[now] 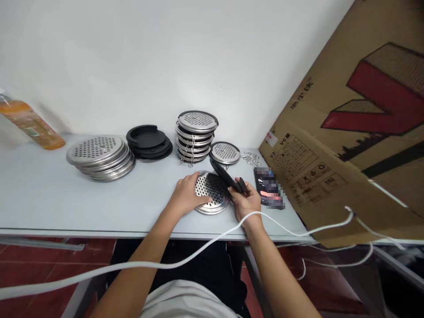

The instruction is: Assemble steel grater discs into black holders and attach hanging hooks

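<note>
My left hand point(186, 193) presses down on the left rim of a perforated steel disc point(212, 194) that lies flat near the table's front edge. My right hand point(245, 201) grips a black plastic ring point(225, 175) by its tab and holds it tilted up over the right side of that disc. One edge of the ring touches or nearly touches the disc.
On the grey table point(49, 194): a pile of steel discs point(99, 157), a pile of black rings point(149, 141), a stack of assembled discs point(196, 134), a single disc point(225, 153), small wire hooks point(251, 158), a phone point(269, 187). Cardboard sheet point(357, 132) right, bottle point(29, 123) left, white cable point(198, 251) across front.
</note>
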Tool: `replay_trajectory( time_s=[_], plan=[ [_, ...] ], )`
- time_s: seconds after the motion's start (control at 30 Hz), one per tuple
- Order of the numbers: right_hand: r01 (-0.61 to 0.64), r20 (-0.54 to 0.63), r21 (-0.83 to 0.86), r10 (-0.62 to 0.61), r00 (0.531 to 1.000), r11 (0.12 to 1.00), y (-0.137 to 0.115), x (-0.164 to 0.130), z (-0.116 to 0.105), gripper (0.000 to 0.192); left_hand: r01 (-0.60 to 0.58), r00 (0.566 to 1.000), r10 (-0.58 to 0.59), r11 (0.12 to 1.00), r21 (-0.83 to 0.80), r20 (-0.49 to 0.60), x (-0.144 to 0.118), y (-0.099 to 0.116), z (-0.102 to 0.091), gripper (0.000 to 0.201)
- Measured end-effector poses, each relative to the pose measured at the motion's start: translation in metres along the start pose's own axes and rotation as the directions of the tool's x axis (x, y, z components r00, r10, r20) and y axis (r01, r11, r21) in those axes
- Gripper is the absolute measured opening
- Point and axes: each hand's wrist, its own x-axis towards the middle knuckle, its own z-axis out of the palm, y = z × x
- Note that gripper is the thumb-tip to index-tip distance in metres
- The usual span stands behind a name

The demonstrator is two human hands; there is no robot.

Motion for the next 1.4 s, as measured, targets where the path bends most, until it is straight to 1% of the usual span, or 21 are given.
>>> replay_trajectory(
  time_s=[0.07, 0.1, 0.17, 0.23, 0.27, 0.33, 0.4, 0.43, 0.5, 0.57, 0.63, 0.73, 0.8, 0.87, 1.0, 1.07, 1.17, 1.23, 1.27, 1.33, 1.4],
  plan=[
    [-0.043, -0.103, 0.071, 0.051, 0.993, 0.997, -0.004, -0.001, 0.004, 0.036, 0.044, 0.999, -0.044, 0.998, -0.051, -0.011, 0.003, 0.000, -0.003, 0.101],
    [-0.063, -0.143, 0.099, 0.077, 0.987, 0.993, -0.005, -0.001, 0.005, 0.037, 0.050, 0.998, -0.053, 0.995, -0.090, -0.021, 0.004, 0.000, -0.003, 0.101],
    [-0.084, -0.164, 0.115, 0.103, 0.981, 0.990, -0.007, -0.002, 0.007, 0.038, 0.029, 0.997, -0.043, 0.974, -0.223, -0.058, 0.005, -0.003, -0.001, 0.093],
    [-0.077, -0.155, 0.104, 0.093, 0.984, 0.992, -0.008, -0.003, 0.008, 0.039, -0.010, 0.992, -0.044, 0.903, -0.429, -0.115, 0.006, -0.004, 0.004, 0.081],
    [-0.069, -0.151, 0.108, 0.085, 0.985, 0.992, -0.007, -0.004, 0.009, 0.039, -0.017, 0.989, -0.068, 0.835, -0.550, -0.133, 0.005, -0.004, 0.007, 0.078],
    [-0.056, -0.160, 0.145, 0.079, 0.984, 0.988, -0.007, -0.006, 0.011, 0.039, 0.012, 0.980, -0.159, 0.645, -0.764, -0.119, 0.003, -0.001, 0.012, 0.080],
    [-0.050, -0.172, 0.199, 0.085, 0.981, 0.979, -0.008, -0.007, 0.013, 0.041, 0.081, 0.974, -0.226, 0.461, -0.883, -0.028, 0.000, 0.003, 0.014, 0.078],
    [-0.047, -0.167, 0.219, 0.085, 0.982, 0.975, -0.008, -0.008, 0.014, 0.042, 0.121, 0.972, -0.232, 0.398, -0.909, 0.028, -0.002, 0.004, 0.013, 0.073],
    [-0.054, -0.122, 0.227, 0.084, 0.989, 0.972, -0.012, -0.007, 0.015, 0.043, 0.171, 0.972, -0.212, 0.342, -0.924, 0.102, -0.005, 0.006, 0.009, 0.062],
    [-0.073, -0.060, 0.203, 0.087, 0.994, 0.976, -0.016, -0.004, 0.012, 0.040, 0.178, 0.973, -0.199, 0.336, -0.925, 0.115, -0.009, 0.004, 0.004, 0.056],
    [-0.076, -0.005, 0.174, 0.078, 0.997, 0.982, -0.022, 0.001, 0.006, 0.034, 0.133, 0.975, -0.212, 0.350, -0.927, 0.059, -0.012, 0.000, 0.000, 0.055],
    [-0.040, 0.053, 0.138, 0.033, 0.998, 0.990, -0.031, 0.008, -0.007, 0.035, 0.048, 0.963, -0.263, 0.380, -0.924, -0.058, -0.017, -0.009, -0.007, 0.055],
    [-0.039, 0.082, 0.116, 0.030, 0.996, 0.992, -0.035, 0.011, -0.018, 0.035, 0.007, 0.942, -0.312, 0.392, -0.920, -0.125, -0.020, -0.014, -0.014, 0.055],
    [-0.042, 0.103, 0.096, 0.032, 0.994, 0.994, -0.039, 0.013, -0.028, 0.040, -0.022, 0.912, -0.370, 0.394, -0.919, -0.180, -0.023, -0.018, -0.023, 0.057],
    [-0.040, 0.137, 0.041, 0.034, 0.990, 0.998, -0.045, 0.011, -0.039, 0.053, -0.061, 0.859, -0.451, 0.383, -0.922, -0.244, -0.027, -0.025, -0.039, 0.060],
    [-0.075, 0.220, -0.020, 0.078, 0.972, 0.997, -0.046, 0.009, -0.040, 0.050, -0.081, 0.841, -0.473, 0.372, -0.925, -0.264, -0.028, -0.028, -0.043, 0.060],
    [-0.124, 0.378, -0.127, 0.164, 0.911, 0.984, -0.045, 0.007, -0.039, 0.044, -0.126, 0.811, -0.504, 0.344, -0.931, -0.296, -0.028, -0.031, -0.046, 0.054],
    [-0.156, 0.432, -0.163, 0.213, 0.877, 0.974, -0.043, 0.006, -0.036, 0.045, -0.132, 0.820, -0.508, 0.282, -0.950, -0.264, -0.028, -0.032, -0.048, 0.048],
    [-0.183, 0.438, -0.158, 0.235, 0.868, 0.970, -0.041, 0.006, -0.034, 0.045, -0.115, 0.832, -0.509, 0.231, -0.966, -0.220, -0.028, -0.032, -0.048, 0.043],
    [-0.250, 0.415, -0.098, 0.268, 0.870, 0.963, -0.038, 0.006, -0.028, 0.043, -0.045, 0.845, -0.527, 0.097, -0.994, -0.090, -0.028, -0.031, -0.050, 0.031],
    [-0.310, 0.364, -0.005, 0.291, 0.885, 0.951, -0.035, 0.004, -0.019, 0.035, 0.030, 0.835, -0.548, -0.043, -0.999, 0.049, -0.030, -0.029, -0.051, 0.020]
  ],
)
